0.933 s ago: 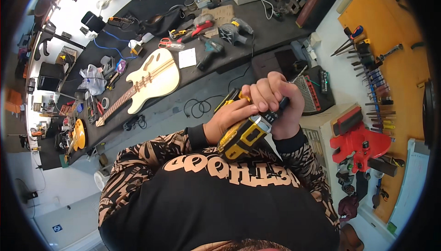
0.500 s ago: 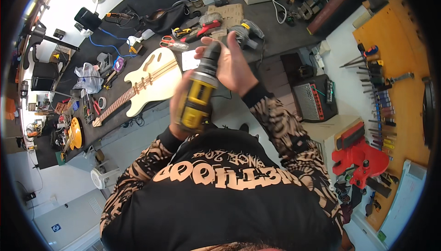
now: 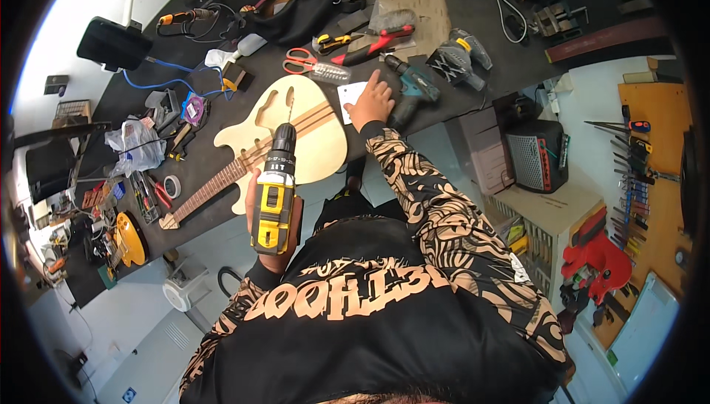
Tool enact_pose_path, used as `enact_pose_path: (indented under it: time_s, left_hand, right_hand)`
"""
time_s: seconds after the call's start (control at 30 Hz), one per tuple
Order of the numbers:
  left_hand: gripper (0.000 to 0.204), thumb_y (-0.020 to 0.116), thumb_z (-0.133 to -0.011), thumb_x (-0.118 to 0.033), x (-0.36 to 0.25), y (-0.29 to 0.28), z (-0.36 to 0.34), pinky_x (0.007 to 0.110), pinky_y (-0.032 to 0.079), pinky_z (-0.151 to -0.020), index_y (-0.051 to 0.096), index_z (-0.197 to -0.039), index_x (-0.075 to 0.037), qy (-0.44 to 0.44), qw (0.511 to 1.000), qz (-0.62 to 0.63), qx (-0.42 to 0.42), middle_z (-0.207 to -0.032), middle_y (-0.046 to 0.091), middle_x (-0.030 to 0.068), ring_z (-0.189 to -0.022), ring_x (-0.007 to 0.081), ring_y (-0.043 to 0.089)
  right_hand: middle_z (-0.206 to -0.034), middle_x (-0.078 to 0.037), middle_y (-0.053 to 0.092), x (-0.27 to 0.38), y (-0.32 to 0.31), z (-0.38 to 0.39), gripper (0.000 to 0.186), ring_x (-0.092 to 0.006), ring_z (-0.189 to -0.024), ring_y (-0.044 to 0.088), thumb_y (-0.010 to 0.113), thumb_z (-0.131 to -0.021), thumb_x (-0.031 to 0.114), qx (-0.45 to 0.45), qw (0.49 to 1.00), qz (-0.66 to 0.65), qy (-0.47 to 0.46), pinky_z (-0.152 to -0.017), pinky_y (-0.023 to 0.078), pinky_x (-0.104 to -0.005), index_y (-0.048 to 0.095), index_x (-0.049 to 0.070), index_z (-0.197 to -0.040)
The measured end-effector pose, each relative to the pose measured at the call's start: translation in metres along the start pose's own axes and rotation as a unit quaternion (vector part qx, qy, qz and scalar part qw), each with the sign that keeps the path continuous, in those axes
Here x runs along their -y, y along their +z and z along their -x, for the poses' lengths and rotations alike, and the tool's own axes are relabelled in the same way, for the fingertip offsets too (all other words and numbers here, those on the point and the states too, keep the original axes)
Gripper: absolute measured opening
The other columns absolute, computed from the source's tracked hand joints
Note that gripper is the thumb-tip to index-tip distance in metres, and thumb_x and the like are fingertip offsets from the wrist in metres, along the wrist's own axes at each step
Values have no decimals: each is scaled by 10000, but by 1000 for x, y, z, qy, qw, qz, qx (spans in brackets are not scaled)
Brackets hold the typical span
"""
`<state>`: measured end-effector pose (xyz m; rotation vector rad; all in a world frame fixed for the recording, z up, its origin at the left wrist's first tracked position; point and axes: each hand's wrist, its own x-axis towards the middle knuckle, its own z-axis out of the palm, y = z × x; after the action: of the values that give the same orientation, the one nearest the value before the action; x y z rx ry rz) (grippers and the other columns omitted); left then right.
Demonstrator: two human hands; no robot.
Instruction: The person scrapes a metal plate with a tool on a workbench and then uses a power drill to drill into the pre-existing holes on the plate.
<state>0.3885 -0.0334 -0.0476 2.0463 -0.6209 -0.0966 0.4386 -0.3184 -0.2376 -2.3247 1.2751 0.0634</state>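
My left hand point(image 3: 295, 226) is wrapped round a yellow and black cordless drill point(image 3: 272, 215), held up in front of my chest. A thin drill bit point(image 3: 291, 106) sits in its chuck and points away from me, over the unfinished pale electric guitar point(image 3: 318, 149) on the bench. My right hand point(image 3: 372, 104) reaches out over the bench, fingers apart and holding nothing I can see. Its thumb side is beside a small white plate or card point(image 3: 350, 99), partly covered by the hand; contact cannot be told. A teal and black drill point(image 3: 416, 82) lies just right of my fingers.
Red-handled scissors point(image 3: 299, 61), a red and black tool point(image 3: 373, 45) and a grey power tool point(image 3: 458, 60) lie beyond on the dark bench point(image 3: 222, 126). A phone-like black device point(image 3: 115, 43) hangs on an arm at left. An amplifier point(image 3: 536, 156) stands right.
My right hand has left the drill's chuck and moved out to the white plate. My left hand has lowered the drill toward me and left; its bit now shows. The view has shifted.
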Motion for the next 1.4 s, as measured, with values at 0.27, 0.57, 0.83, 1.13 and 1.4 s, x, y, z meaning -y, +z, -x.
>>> enact_pose_path:
  time_s: [0.27, 0.57, 0.83, 1.13, 1.4]
  left_hand:
    - [835, 849, -906, -38, 30, -18, -53, 387, 450, -1169, 415, -1618, 13, 42, 998, -5, 57, -1575, 535, 188, -1374, 292, 581]
    - [824, 813, -932, -22, 29, -14, -85, 388, 432, -1171, 383, -1634, 8, 131, 983, 57, 116, -1586, 506, 188, -1381, 285, 552]
    - [846, 806, -934, -56, -50, 26, -71, 406, 375, -1239, 346, -1640, 20, 229, 916, 167, 282, -1677, 395, 186, -1504, 290, 448]
    - [988, 884, -803, 4, -164, 59, 81, 355, 507, -1131, 363, -1642, -27, 289, 739, 226, 566, -1587, 497, 129, -1333, 241, 609]
    - [725, 808, -904, 37, -218, 90, 191, 335, 596, -950, 506, -1560, -20, 320, 468, 334, 753, -1268, 699, 145, -1099, 230, 725]
  right_hand:
    - [-1442, -222, 465, -2, 13, -18, 896, -446, -1308, 522, 970, -723, 138, -87, 987, -133, 32, -1125, 452, -510, 455, -5, -1443]
    - [-1173, -171, 770, -73, -72, 46, 339, -293, -1062, 748, 708, -983, 65, -62, 828, -557, 0, -959, 564, -393, 642, -60, -1290]
    - [-1307, -67, 719, -178, -262, 290, 276, -175, -1203, 684, 655, -1088, 122, -212, 574, -790, 40, -1077, 534, -383, 631, 20, -1343]
    - [-1175, -33, 747, -234, -276, 573, 274, -109, -1041, 679, 767, -1029, 153, -544, 540, -631, 117, -934, 526, -311, 680, 19, -1251]
    - [-1062, -10, 719, -221, -267, 700, 277, -66, -974, 620, 774, -1040, 206, -664, 535, -472, 225, -871, 507, -254, 667, 25, -1221]
